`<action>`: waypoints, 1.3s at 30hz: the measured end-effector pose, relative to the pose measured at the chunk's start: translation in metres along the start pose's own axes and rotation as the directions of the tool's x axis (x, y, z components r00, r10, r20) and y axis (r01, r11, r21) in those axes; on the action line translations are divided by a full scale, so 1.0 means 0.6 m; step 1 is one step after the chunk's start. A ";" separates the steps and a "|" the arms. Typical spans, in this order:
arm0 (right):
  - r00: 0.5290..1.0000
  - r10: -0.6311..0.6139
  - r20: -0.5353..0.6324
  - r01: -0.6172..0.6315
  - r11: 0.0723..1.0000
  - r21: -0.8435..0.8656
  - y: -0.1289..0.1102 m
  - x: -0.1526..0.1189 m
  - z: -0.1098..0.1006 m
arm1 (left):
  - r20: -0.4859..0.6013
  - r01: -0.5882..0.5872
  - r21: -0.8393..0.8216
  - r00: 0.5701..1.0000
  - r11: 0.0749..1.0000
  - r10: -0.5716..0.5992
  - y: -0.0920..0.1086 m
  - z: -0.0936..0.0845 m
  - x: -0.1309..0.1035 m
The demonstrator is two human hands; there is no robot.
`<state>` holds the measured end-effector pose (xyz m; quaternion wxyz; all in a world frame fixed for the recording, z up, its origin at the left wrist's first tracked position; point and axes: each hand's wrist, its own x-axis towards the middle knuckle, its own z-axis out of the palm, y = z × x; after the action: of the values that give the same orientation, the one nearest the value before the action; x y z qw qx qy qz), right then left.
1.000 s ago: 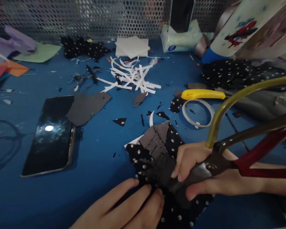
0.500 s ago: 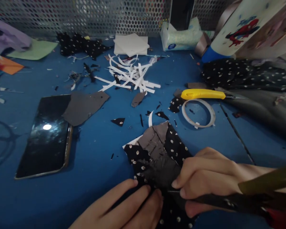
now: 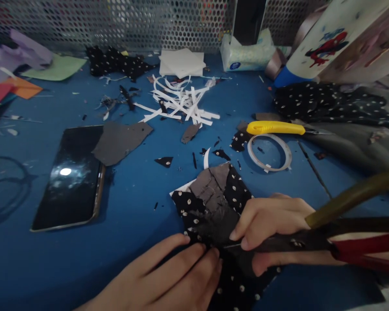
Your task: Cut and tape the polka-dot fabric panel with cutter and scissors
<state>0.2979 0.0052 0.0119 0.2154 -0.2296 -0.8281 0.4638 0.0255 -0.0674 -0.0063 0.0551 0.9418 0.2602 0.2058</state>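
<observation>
Near the bottom centre, a piece covered in black dotted fabric (image 3: 235,190) with torn grey material (image 3: 210,194) down its middle lies on the blue table. My left hand (image 3: 178,272) presses on its left side, fingers lying flat and slightly apart. Dark scissors (image 3: 291,242) with red inside the handles are held by my right hand (image 3: 272,222), their fine tip pointing left onto the fabric near my left fingertips. What lies under my fingers is hidden.
A phone (image 3: 73,181) with a grey scrap (image 3: 121,140) over its corner lies left. White strips (image 3: 181,101) sit behind the work. A yellow cutter (image 3: 275,128), a tape ring (image 3: 269,168), a Spider-Man bottle (image 3: 327,45) and dotted fabric (image 3: 327,101) stand or lie right.
The scissors' handles have swung up and further into view, and my right hand has shifted slightly up and left. The whole view has moved a little.
</observation>
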 end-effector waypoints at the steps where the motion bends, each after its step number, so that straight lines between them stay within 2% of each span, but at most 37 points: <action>1: 1.000 -0.024 -0.002 0.024 0.999 -0.025 0.000 0.000 0.000 | -0.011 0.004 0.000 1.000 1.000 -0.004 0.001 0.001 0.000; 6: 0.995 -0.093 0.044 0.098 0.985 -0.144 0.004 -0.001 0.001 | -0.027 0.033 -0.031 0.999 0.999 -0.034 0.006 0.001 0.000; 10: 0.971 -0.237 -0.012 0.229 0.949 -0.217 0.005 -0.002 0.009 | -0.045 0.075 -0.053 0.996 0.996 -0.078 0.001 -0.001 0.005; 12: 0.962 -0.271 0.006 0.264 0.931 -0.252 0.005 -0.002 0.011 | -0.068 0.063 -0.054 0.995 0.997 -0.066 -0.006 0.000 0.008; 15: 0.962 -0.270 0.031 0.267 0.915 -0.303 0.003 0.000 0.010 | -0.103 -0.026 -0.027 0.994 0.999 0.023 -0.016 0.002 0.009; 22: 0.961 -0.276 0.005 0.267 0.926 -0.267 0.003 -0.003 0.007 | -0.011 -0.066 -0.031 0.998 0.997 0.065 -0.020 0.006 -0.003; 24: 0.958 -0.285 0.019 0.280 0.921 -0.271 0.002 -0.006 0.005 | 0.023 -0.060 -0.035 0.998 0.998 0.061 -0.019 0.004 -0.003; 29: 0.953 -0.299 0.040 0.299 0.918 -0.261 -0.003 -0.010 0.002 | 0.028 0.005 -0.061 1.000 0.998 -0.003 -0.009 -0.003 0.007; 36: 0.975 -0.220 0.043 0.223 0.929 -0.296 -0.009 -0.011 0.004 | 0.049 0.034 -0.072 0.998 0.997 -0.031 -0.004 -0.004 0.002; 39: 0.959 -0.282 0.039 0.276 0.889 -0.366 -0.009 -0.012 0.006 | 0.056 0.030 -0.070 0.998 0.997 -0.026 -0.005 0.000 -0.005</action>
<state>0.3008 -0.0037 0.0136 0.2392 -0.1480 -0.9229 0.2629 0.0219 -0.0664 -0.0078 0.0984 0.9408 0.2641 0.1882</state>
